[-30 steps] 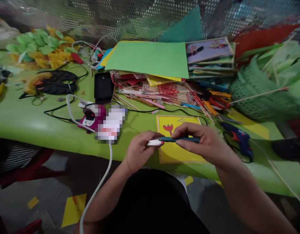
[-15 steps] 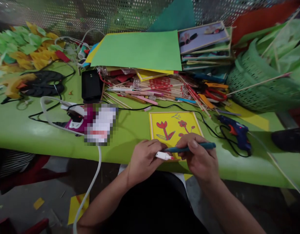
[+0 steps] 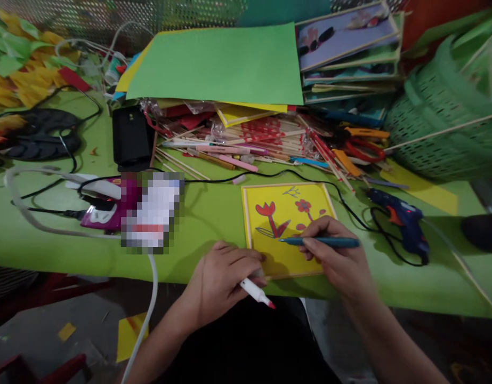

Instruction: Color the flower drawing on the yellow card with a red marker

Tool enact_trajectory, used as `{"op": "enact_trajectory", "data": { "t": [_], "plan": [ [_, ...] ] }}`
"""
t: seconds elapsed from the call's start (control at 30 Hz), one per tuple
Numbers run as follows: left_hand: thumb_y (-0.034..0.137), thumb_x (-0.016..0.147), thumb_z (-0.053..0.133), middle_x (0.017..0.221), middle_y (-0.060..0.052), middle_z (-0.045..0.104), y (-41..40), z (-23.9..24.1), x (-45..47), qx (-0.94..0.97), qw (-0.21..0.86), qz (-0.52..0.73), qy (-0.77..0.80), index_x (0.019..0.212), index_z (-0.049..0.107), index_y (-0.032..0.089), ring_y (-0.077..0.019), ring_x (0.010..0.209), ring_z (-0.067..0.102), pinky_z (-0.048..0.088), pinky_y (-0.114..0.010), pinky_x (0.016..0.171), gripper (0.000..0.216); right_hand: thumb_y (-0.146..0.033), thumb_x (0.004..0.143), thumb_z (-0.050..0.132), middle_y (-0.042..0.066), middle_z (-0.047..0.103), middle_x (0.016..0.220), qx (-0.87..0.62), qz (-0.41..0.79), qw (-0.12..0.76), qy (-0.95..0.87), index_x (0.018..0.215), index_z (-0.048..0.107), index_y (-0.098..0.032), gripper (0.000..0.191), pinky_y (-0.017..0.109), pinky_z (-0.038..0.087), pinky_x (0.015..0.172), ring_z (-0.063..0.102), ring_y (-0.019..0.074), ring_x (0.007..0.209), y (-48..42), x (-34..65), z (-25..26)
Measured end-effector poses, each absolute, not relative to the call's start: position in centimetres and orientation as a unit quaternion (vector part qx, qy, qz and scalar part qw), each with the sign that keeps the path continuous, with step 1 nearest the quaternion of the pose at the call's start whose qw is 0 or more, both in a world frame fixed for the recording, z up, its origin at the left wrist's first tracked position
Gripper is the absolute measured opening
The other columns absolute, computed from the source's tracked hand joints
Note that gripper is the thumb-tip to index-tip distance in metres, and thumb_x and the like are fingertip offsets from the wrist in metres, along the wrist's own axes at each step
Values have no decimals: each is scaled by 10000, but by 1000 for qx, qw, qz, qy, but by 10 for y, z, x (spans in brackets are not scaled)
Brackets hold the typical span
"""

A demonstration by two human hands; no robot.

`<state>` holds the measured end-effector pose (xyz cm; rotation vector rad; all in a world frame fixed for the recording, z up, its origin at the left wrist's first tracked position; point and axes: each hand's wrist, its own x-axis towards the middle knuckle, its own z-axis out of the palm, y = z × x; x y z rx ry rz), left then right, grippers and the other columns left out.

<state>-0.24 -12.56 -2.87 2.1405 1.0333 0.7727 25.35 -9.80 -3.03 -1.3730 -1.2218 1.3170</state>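
My right hand (image 3: 341, 258) is closed round a dark teal pen (image 3: 329, 242). The pen's tip is at the yellow framed picture (image 3: 285, 258), just below the stem of a red tulip drawing (image 3: 265, 209). A red flower drawing (image 3: 304, 205) is to the right of the tulip, partly covered by my hand lower down. At the picture's lower left corner rests my left hand (image 3: 225, 280), its fingers curled round a white marker (image 3: 253, 290). The marker's red tip points down and to the right, over the table's front edge.
A blue glue gun (image 3: 405, 221) lies right of the picture, with a black cable (image 3: 285, 172) running behind. Sticks (image 3: 265, 140) and pens are heaped under a green sheet (image 3: 217, 66). A green basket (image 3: 425, 122) stands far right, a power strip (image 3: 110, 208) at left.
My right hand has brought the pen's tip onto the picture, away from my left hand. My left hand has moved left and down, and the marker now tilts downward. The view has shifted slightly.
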Motion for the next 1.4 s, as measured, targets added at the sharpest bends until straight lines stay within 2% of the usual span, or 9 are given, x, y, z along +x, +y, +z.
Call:
{"op": "enact_trajectory", "data": {
  "t": [0.2,0.33,0.77,1.4],
  "plan": [
    [362,1039,534,1109,-18,791,-126,-27,-2,817,301,290,398,984,646,214,-185,889,748,442,-341,744,194,-254,837,740,-20,619,666,-592,428,393,-558,789,634,-223,121,218,396,483,545,115,549,-99,251,-24],
    [358,1032,547,1115,-9,792,-127,-28,-2,816,299,291,401,953,647,218,-185,869,749,446,-342,736,189,-241,831,721,-14,620,684,-595,403,386,-578,801,624,-223,104,228,439,514,560,128,579,-99,248,-23],
    [348,1023,564,1145,4,787,-127,-28,-3,817,303,291,395,993,644,222,-174,895,747,450,-343,748,153,-196,808,710,-21,613,701,-586,383,396,-594,782,616,-223,101,213,479,535,577,117,603,-95,241,-21],
    [315,1016,582,1171,-9,782,-125,-25,-2,814,314,291,392,1004,639,221,-164,921,746,428,-332,752,110,-184,825,677,-34,586,671,-592,360,394,-603,784,587,-231,110,226,413,480,529,115,558,-100,245,-24]
  ]
}}
